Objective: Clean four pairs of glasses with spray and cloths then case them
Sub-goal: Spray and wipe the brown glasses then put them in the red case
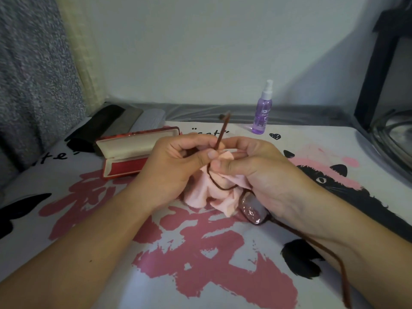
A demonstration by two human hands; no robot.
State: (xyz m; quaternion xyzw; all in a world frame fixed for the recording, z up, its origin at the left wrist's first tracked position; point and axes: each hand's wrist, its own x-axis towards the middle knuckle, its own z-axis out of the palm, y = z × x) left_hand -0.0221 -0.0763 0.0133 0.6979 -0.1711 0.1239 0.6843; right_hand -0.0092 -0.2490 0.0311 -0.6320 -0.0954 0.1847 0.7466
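Both hands mid-desk: left hand [176, 166] and right hand [263, 172] each pinching brown glasses [252, 208] through pink cloth [207, 192]. Risk: thumb pressure bending the thin frame; upright temple snagging cloth; open red case [131, 150] waiting behind.

— Light level?
— Dim and flat, with a cool bluish cast over the wall [200, 52]. No hard glare anywhere.

— Shadows?
— One broad, soft diagonal shadow on the wall at upper right. Soft shadow under my left hand [176, 166] and my right hand [263, 175], falling on the printed sheet [200, 253].

— Reflections?
— Small bright flecks on the lens of the glasses [252, 210]. Faint sheen on the spray bottle [263, 110].

— Sharpness?
— Soft overall. The grey curtain [33, 74] at far left is smeared. Text on the bottle label is unreadable.

— Distortion?
— Wide-angle bend at the edges; my forearms swell toward the lower corners, and the dark post [379, 70] at right leans.
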